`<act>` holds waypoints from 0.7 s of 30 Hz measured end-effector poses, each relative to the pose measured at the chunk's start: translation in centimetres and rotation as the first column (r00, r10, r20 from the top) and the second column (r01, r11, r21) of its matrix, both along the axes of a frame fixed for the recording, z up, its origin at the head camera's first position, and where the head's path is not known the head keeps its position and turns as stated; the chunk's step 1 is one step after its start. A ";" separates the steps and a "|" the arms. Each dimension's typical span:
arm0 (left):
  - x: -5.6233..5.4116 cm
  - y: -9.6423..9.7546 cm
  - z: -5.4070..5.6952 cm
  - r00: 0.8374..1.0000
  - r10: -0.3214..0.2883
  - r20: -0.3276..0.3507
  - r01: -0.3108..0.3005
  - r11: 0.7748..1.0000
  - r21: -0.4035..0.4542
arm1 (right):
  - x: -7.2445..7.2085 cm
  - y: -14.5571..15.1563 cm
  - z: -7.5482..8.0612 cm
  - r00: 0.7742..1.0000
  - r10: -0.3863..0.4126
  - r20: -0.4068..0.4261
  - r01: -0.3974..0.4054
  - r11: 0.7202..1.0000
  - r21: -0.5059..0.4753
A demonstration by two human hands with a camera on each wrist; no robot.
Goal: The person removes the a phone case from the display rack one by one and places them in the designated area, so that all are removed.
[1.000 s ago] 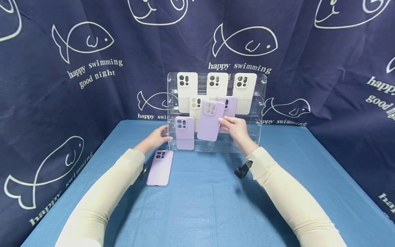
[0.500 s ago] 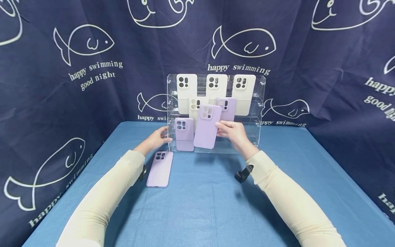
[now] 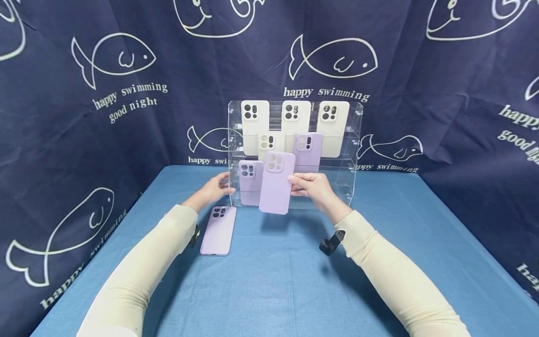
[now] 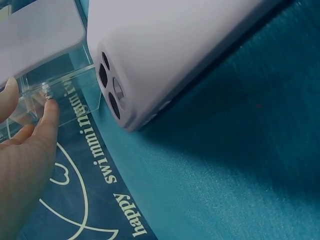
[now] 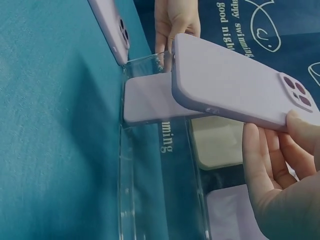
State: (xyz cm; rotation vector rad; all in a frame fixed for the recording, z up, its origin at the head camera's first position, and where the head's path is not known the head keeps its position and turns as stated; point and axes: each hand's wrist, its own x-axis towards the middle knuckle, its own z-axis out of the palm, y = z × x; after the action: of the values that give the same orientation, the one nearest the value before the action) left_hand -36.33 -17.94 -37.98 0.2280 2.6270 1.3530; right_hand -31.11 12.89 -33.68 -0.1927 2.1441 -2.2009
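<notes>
My right hand (image 3: pixel 313 187) pinches a lilac phone case (image 3: pixel 275 187) by its right edge, thumb in front and fingers behind. The case is nearly upright, camera cutouts at the top, in front of a clear acrylic display stand (image 3: pixel 343 180). It partly covers another lilac case (image 3: pixel 248 185) on the stand's lowest tier. My left hand (image 3: pixel 212 189) holds the stand's left side near the bottom; in the left wrist view a straight index finger (image 4: pixel 49 117) touches the clear wall. Close to that hand, a lilac case (image 3: pixel 219 231) lies on the table.
Across the top tier stand three white cases (image 3: pixel 256 133). The middle tier bears a cream case (image 3: pixel 271 140) and a lilac case (image 3: pixel 309 150). Blue cloth (image 3: pixel 269 281) covers the table, and a navy curtain with fish prints (image 3: pixel 202 70) hangs behind.
My right hand has brought the lilac case down and left, from in front of the middle tier to beside the lowest-tier case, now overlapping it. My left hand has stayed on the stand.
</notes>
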 end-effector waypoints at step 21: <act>0.3 0.5 0.5 1.000 0.019 0.004 -0.019 1.000 -0.025 | 0.8 -2.0 -3.6 0.976 0.161 0.144 -0.172 0.983 0.067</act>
State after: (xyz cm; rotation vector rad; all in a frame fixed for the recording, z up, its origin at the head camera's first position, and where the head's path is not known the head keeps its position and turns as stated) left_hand -35.99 -17.48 -37.47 0.1962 2.6470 1.3248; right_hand -30.31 10.90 -37.31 -0.2022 2.0555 -1.9742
